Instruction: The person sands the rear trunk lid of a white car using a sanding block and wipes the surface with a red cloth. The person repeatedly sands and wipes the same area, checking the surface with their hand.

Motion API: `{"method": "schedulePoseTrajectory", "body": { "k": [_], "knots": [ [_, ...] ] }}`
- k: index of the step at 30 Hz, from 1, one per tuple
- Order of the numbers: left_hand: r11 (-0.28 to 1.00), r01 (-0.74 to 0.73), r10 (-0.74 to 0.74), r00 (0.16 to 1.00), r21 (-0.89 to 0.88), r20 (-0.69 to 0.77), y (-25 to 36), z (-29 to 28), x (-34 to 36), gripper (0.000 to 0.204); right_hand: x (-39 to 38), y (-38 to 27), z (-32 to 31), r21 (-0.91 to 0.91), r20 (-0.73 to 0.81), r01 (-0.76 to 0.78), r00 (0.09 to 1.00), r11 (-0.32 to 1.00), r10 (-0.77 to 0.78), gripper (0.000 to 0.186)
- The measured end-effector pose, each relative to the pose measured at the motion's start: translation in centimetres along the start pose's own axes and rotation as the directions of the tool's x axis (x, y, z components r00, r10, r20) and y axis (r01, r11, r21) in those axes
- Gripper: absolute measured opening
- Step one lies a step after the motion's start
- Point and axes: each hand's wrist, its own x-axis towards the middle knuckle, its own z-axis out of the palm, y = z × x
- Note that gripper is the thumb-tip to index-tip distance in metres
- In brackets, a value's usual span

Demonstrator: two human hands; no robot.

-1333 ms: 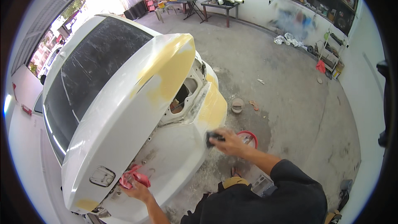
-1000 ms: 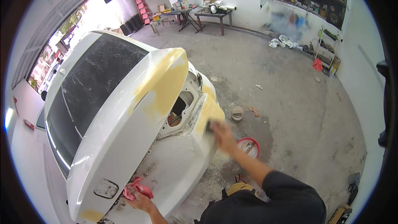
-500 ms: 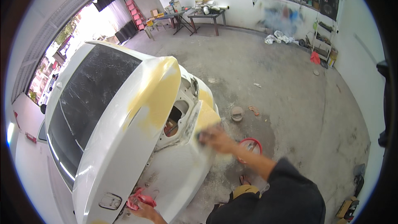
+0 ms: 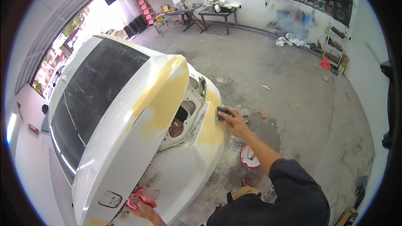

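Note:
A white car (image 4: pixel 138 142) with its rear toward me carries yellowish filler patches on the boot lid and bumper corner. My right hand (image 4: pixel 235 122) is closed on a small black sanding block (image 4: pixel 222 113), pressed against the yellow patch (image 4: pixel 213 127) on the bumper's right corner. Lower left, my left hand (image 4: pixel 144 212) grips a wet-looking pinkish-red cloth (image 4: pixel 145 196) by the gap below the boot lid. Between lid and bumper, the open tail-light recess (image 4: pixel 181 121) shows bare inner metal.
Right of the bumper, a red-rimmed bucket (image 4: pixel 250 156) and a round lid-like thing (image 4: pixel 245 115) sit on the concrete floor. Two work tables (image 4: pixel 217 13) stand along the far wall. A red step ladder (image 4: pixel 144 6) leans by the open doorway. A shelf cart (image 4: pixel 333 50) is at right.
My right hand has moved the sanding block up and right along the bumper corner, toward its outer edge. The left hand stays on the cloth. The whole view has shifted slightly.

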Motion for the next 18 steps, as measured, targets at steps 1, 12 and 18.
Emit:
{"method": "schedulePoseTrajectory", "body": {
  "k": [1, 12, 18],
  "knots": [
    [0.998, 0.040, -0.040, 0.999, -0.053, 0.001, 0.1, 0.1, -0.1, 0.044, -0.3, -0.2, 0.2, -0.030, 0.092, 0.088, 0.992, 0.996, -0.085, 0.046],
    [0.990, -0.110, 0.118, 0.989, 0.093, -0.087, -0.2, -0.1, 0.2, 0.040, 0.8, -1.9, 1.7, -0.031, 0.197, 0.398, 0.902, 0.917, -0.385, 0.049],
    [0.999, 0.038, -0.037, 0.999, 0.021, -0.035, -0.6, -0.3, -0.5, 0.039, 3.0, 1.2, 2.2, 0.095, 0.177, 0.283, 0.939, 0.955, -0.296, 0.060]
  ]
}}
